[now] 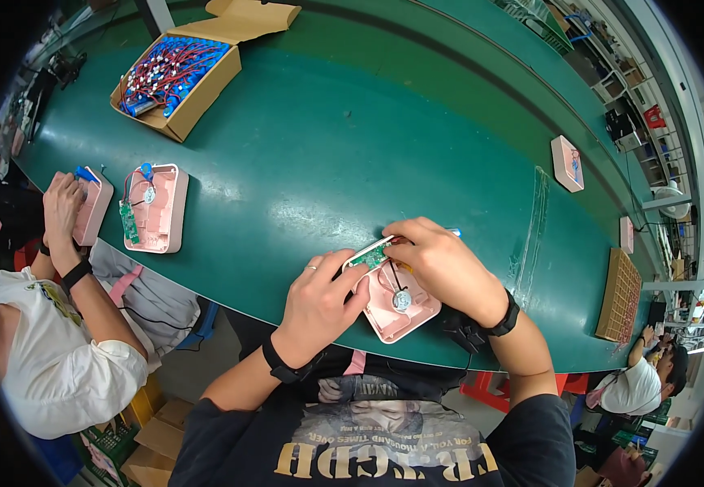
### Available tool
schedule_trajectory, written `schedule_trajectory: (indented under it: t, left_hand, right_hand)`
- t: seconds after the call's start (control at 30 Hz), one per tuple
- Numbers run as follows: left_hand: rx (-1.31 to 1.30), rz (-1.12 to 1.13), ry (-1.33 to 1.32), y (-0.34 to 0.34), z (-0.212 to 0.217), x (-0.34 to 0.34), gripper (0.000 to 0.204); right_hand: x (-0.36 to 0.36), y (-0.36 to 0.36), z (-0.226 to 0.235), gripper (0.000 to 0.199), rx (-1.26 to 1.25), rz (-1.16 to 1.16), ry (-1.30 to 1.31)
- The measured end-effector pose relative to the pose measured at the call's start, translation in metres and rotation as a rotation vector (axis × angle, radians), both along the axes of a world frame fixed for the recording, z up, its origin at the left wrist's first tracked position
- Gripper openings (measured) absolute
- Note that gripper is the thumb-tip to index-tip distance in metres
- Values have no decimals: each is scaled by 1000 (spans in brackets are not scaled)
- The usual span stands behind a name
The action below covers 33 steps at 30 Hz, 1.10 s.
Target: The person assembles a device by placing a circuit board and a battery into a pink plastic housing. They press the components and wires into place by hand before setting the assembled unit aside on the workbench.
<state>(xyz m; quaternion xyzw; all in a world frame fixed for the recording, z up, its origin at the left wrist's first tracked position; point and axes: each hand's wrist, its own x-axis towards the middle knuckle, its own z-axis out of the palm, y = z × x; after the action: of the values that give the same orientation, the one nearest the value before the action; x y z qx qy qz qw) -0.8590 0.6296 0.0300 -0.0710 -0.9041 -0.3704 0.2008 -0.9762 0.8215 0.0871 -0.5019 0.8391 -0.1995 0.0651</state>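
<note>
A pink plastic housing [387, 324] rests on the green table near its front edge, its hollow side facing up. My left hand [318, 299] grips its left side, with index finger and thumb over the rim near a green circuit board [370, 257]. Curled over the housing's far right corner, my right hand [451, 261] has its fingertips at the board's right end; what they pinch is hidden. A round silver part [401, 301] on dark wires lies inside the housing. Past my right knuckles a small blue tip [454, 232] shows.
At the back left stands an open cardboard box [202, 99] of blue cells with red wires. Left of me lies another pink housing [175, 209] with a board; beyond it a co-worker's hand [61, 203] works. Far right are a pink housing [567, 164] and a brown divided tray [616, 296].
</note>
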Motion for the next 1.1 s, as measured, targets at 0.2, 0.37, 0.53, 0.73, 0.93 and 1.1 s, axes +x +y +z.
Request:
schedule_trajectory:
  t: [0.2,0.37,0.53,0.73,0.93,1.1]
  left_hand:
    - [-5,-9,3,-1,2,-1,22]
    - [-11,-9,-4,-1,3,-1,21]
    - [-39,-1,-23,-2,3,-1,20]
    - [-39,-9,12,-3,1,-1,19]
    - [-52,-9,0,-4,1,-2,19]
    - [-44,-15,-8,-2,4,-4,18]
  right_hand:
    - [-3,-4,2,18,52,13,31]
    - [-3,-3,0,17,19,22,17]
    - [0,-3,0,17,-30,10,48]
    - [-1,-4,-2,18,-33,-15,2]
    - [-3,-9,4,18,97,-13,6]
    - [-3,-7,5,18,85,-34,-3]
